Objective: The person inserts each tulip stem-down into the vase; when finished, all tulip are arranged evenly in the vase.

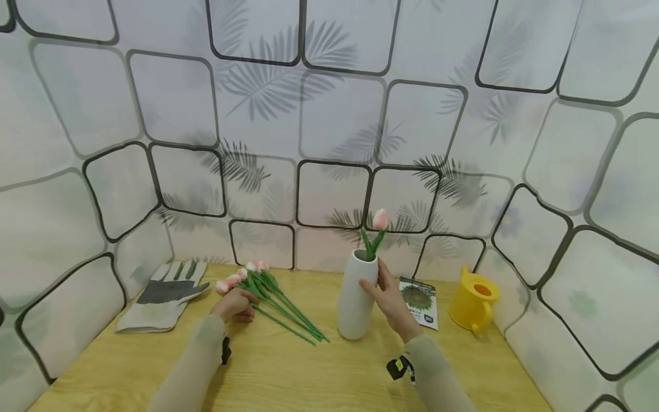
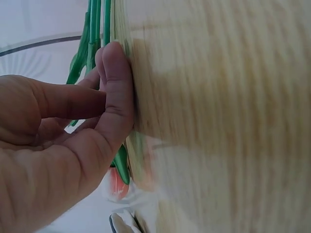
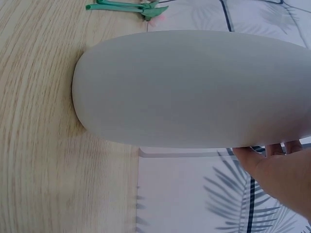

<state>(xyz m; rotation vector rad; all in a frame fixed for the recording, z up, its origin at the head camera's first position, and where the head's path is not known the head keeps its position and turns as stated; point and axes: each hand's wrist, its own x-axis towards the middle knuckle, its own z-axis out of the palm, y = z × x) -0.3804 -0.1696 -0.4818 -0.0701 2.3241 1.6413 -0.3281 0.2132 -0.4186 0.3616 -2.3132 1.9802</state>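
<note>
My right hand [image 1: 388, 294] holds a tall white vase [image 1: 355, 297] by its upper right side, thumb in front and fingers behind. The vase stands on the table with one pink tulip [image 1: 380, 220] rising from its mouth. At the left, several pink tulips [image 1: 280, 297] lie with their green stems fanned toward the vase. My left hand [image 1: 237, 305] is low over the near edge of this bunch. In the left wrist view its fingers [image 2: 116, 92] curl around a tulip stem [image 2: 107, 22], with the thumb close behind; the contact itself is hidden.
A white and grey glove [image 1: 162, 297] lies at the left on the wooden table [image 1: 288, 377]. Behind my right hand is a seed packet [image 1: 421, 303] with a flower picture. A yellow watering can [image 1: 471, 300] stands at the right. Patterned curtain [image 1: 329, 126] encloses the back and sides.
</note>
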